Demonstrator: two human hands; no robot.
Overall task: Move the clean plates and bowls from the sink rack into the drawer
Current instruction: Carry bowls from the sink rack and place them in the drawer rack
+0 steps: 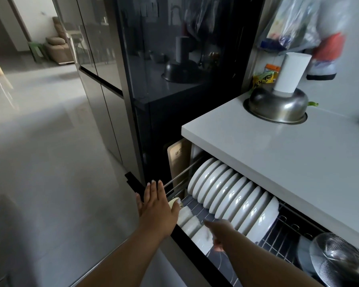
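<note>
The drawer (134, 182) under the counter stands pulled out. Its wire rack (279, 235) holds a long row of upright white plates (232, 196). Along the front stand a few small white bowls (188, 219). My left hand (157, 206) lies flat on the drawer's front edge, fingers straight and apart, with its thumb by a small cream dish (173, 201). My right hand (219, 234) reaches into the drawer's front row, finger and thumb closed around the rim of the nearest white bowl (202, 239). The sink rack is out of view.
A ribbed glass bowl (338, 258) sits at the drawer's right end. The white countertop (278, 162) overhangs the plates and carries an upturned steel bowl (278, 109) with a white cylinder (292, 73) on it. A wooden board (178, 158) leans beside the dark fridge (174, 59).
</note>
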